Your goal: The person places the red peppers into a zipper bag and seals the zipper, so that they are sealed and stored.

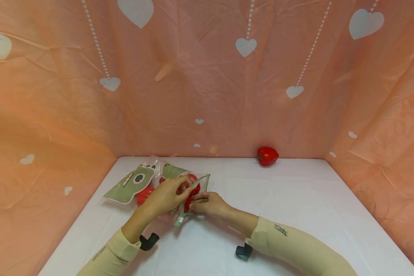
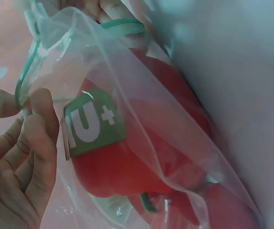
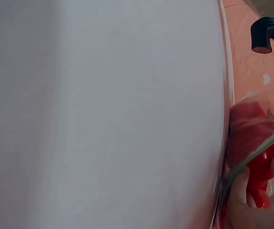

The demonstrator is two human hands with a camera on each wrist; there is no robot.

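Observation:
A clear zip bag (image 1: 181, 218) with a green seal lies at the table's left-middle, several red things inside. My left hand (image 1: 167, 195) pinches the bag's green-edged mouth between thumb and fingertips, as the left wrist view also shows. Through the plastic shows a red bell pepper (image 2: 141, 176) with a green stem; a green label (image 2: 98, 121) overlaps it. My right hand (image 1: 212, 205) is at the open mouth, thumb and fingers around a glossy red bell pepper (image 3: 265, 162) there. The bag's plastic and my fingers partly hide this pepper.
Another red bell pepper (image 1: 267, 156) lies at the table's back edge, right of middle. The bag's green monster-face print (image 1: 129, 186) spreads to the left. Black wrist-camera mounts (image 1: 149, 241) hang below both wrists. Orange cloth (image 1: 224, 115) with hearts encloses the white table (image 1: 262, 191).

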